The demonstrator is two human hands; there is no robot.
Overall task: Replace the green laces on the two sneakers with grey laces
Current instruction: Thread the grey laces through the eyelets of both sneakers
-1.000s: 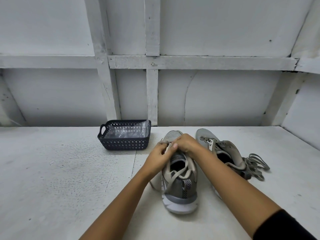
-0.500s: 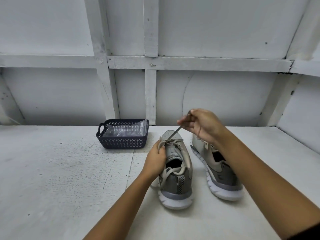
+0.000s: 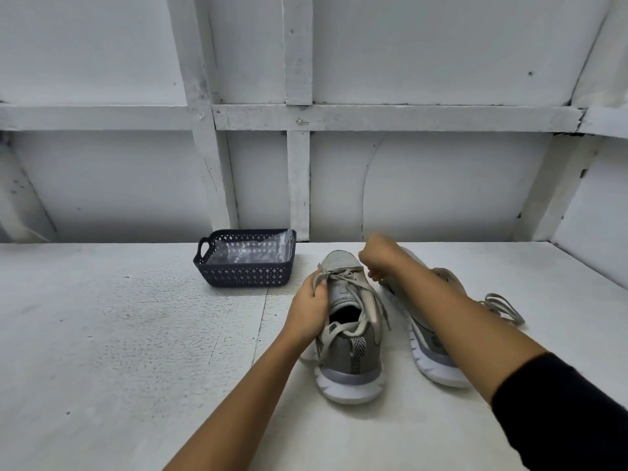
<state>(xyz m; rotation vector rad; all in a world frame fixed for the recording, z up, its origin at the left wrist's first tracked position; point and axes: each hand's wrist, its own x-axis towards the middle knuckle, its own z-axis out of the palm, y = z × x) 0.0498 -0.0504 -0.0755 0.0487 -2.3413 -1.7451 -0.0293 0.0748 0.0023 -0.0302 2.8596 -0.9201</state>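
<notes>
A grey mesh sneaker with a white sole [image 3: 350,338] stands heel toward the person, near the middle of a white painted table [image 3: 119,334]. A pale grey-beige flat lace [image 3: 368,302] is threaded through its front eyelets, and its loose lengths trail across the tongue and down both sides. The left hand [image 3: 307,311] rests against the sneaker's left side, thumb and fingers pinching the lace at the eyelets. The right hand [image 3: 380,258] hovers over the toe with its fingers curled. A strand of the lace runs up toward its fingertips, but whether they grip it cannot be told.

Just to the right stands the matching second sneaker [image 3: 431,355], angled slightly away and partly hidden behind the right forearm, which ends in a black sleeve [image 3: 560,419]. A loose grey lace [image 3: 503,307] lies in loops on the table beside that shoe.

To the left of the pair, near the table's far edge, sits a dark perforated plastic basket [image 3: 243,277] holding a clear plastic bag [image 3: 251,253]. A white wall with painted battens [image 3: 441,181] rises behind the table.
</notes>
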